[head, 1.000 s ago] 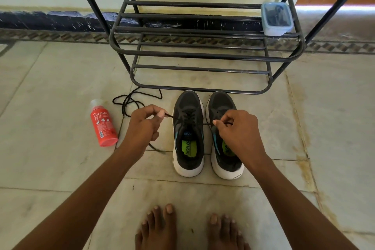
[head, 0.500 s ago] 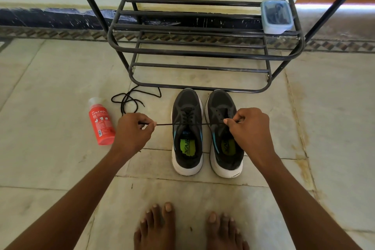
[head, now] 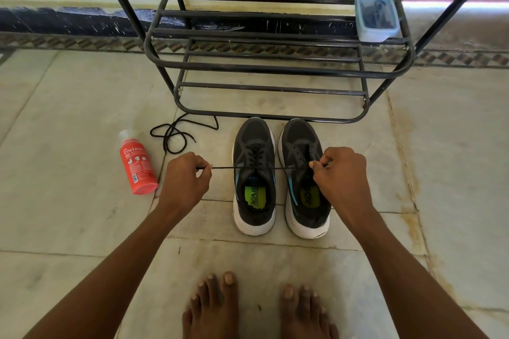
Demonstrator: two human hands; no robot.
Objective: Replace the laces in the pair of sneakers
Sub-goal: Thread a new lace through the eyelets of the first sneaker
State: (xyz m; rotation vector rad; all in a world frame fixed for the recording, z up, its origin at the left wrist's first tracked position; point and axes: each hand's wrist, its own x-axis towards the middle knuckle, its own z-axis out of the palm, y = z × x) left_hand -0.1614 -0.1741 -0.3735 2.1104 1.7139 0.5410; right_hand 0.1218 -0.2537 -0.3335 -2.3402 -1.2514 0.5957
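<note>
Two dark grey sneakers with white soles stand side by side on the floor, toes toward the rack. The left sneaker has a black lace through its eyelets; the right sneaker shows empty eyelets. A black lace runs taut and level across both shoes. My left hand pinches one end of it left of the shoes. My right hand pinches the other end over the right sneaker. A second black lace lies coiled on the floor to the left.
A red Cinthol bottle lies on the tiles at left. A black metal shoe rack stands just behind the sneakers, with a small plastic box of dark items on its right end. My bare feet are at the bottom.
My hands have moved apart, left hand going left and down, right hand going right. The lace went from slack to a taut straight line across both sneakers.
</note>
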